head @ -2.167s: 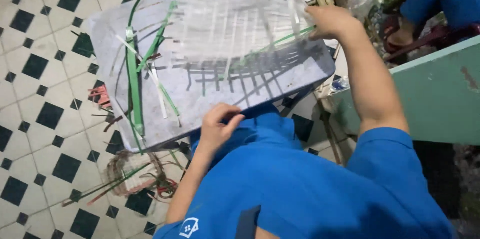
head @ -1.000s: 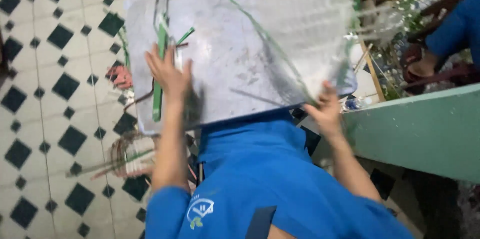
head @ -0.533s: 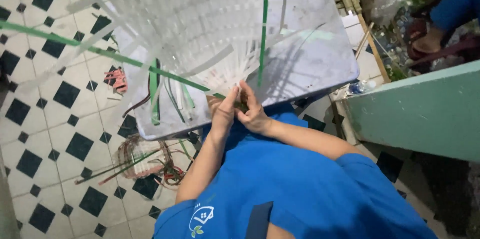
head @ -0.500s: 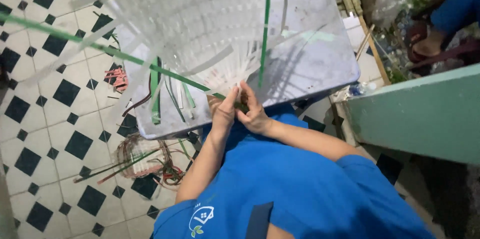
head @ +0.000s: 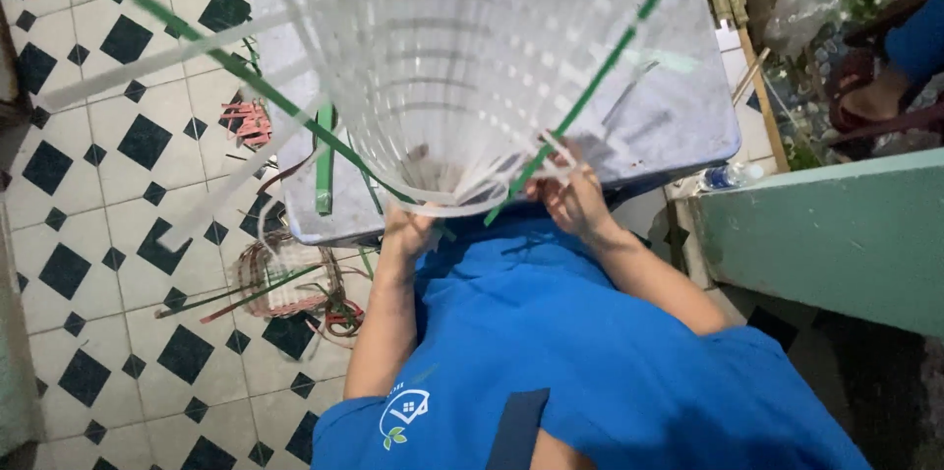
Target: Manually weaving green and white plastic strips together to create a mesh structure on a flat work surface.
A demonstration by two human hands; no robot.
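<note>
**Centre frame: half-woven basket held at the desk edge**

Across the upper centre of the frame stands a half-woven basket (head: 462, 87) of translucent white plastic strips, its open weave facing the camera and narrowing to its base in mid frame.
- Left hand (head: 408, 231): below the basket's base, at centre; fingers curled around the lowest white strips.
- Right hand (head: 570, 197): just right of the base; fingers pinched on loose white strip ends beside a green strip.
- Green strips (head: 600, 72): two long ones cross the weave, one running from upper left to the base, the other from upper right to the base.
- Desk (head: 678, 116): grey-blue top beneath the basket, its near edge touching the person's blue shirt (head: 590, 372).
- Green strip bundle (head: 324, 160): lying on the desk, left of the base.
- Floor (head: 108, 165): white tiles with black diamonds, left side; tangled strip offcuts (head: 290, 278) lie lower left.
- Another person's foot (head: 870, 101): far right.
</note>
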